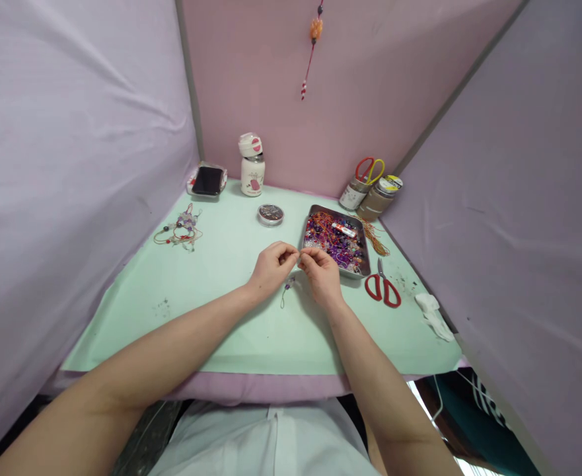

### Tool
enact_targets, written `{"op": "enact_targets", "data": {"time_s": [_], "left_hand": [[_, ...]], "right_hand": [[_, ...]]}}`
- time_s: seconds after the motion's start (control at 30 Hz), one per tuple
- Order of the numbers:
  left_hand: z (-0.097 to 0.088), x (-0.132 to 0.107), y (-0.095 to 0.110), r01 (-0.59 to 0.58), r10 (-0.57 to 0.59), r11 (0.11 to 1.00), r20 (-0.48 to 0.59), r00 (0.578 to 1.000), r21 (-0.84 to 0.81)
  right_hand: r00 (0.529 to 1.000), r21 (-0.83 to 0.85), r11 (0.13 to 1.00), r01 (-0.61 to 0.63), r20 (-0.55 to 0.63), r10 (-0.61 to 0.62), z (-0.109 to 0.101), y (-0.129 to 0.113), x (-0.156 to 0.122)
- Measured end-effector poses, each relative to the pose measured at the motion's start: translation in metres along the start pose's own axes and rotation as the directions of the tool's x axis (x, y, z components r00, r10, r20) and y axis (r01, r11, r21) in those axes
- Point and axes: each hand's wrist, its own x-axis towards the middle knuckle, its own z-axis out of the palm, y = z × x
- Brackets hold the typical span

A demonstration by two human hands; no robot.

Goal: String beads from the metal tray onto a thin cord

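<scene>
The mat (211, 317) covers the table, and the filled tray (366, 268) sits just beside the right hand (323, 276). The left hand (271, 266) meets it fingertip to fingertip. Both are pinched closed on a thin cord (283, 299), whose tail dangles between the wrists above the mat with a few beads (289, 284) threaded on it. If either pinch slackens, the cord could slip and its beads slide off and scatter. The right wrist could nudge the tray, and the scissors (384, 289) lie near that forearm.
</scene>
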Motion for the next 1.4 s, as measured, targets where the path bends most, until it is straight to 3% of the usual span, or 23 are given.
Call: {"op": "enact_targets", "data": {"time_s": [0.83,1.0,1.23,1.4], "left_hand": [[-0.001,0.001,0.0,-0.053,0.052,0.997,0.026,0.998,0.058],[0.001,0.001,-0.003,-0.039,0.039,0.999,0.025,0.999,0.019],[0.003,0.001,-0.003,0.045,-0.044,0.997,0.012,0.999,-0.064],[0.003,0.0,-0.002,0.082,-0.082,0.99,0.007,0.997,-0.115]], "right_hand": [[0.996,-0.163,0.983,0.087,0.007,-0.087,0.004,-0.014,-0.008],[0.998,-0.128,0.989,0.068,0.003,-0.069,0.004,-0.009,-0.006],[0.998,0.072,0.996,-0.055,-0.007,0.056,0.005,-0.007,-0.003],[0.998,0.098,0.993,-0.062,-0.018,0.064,0.006,-0.01,-0.003]]}}
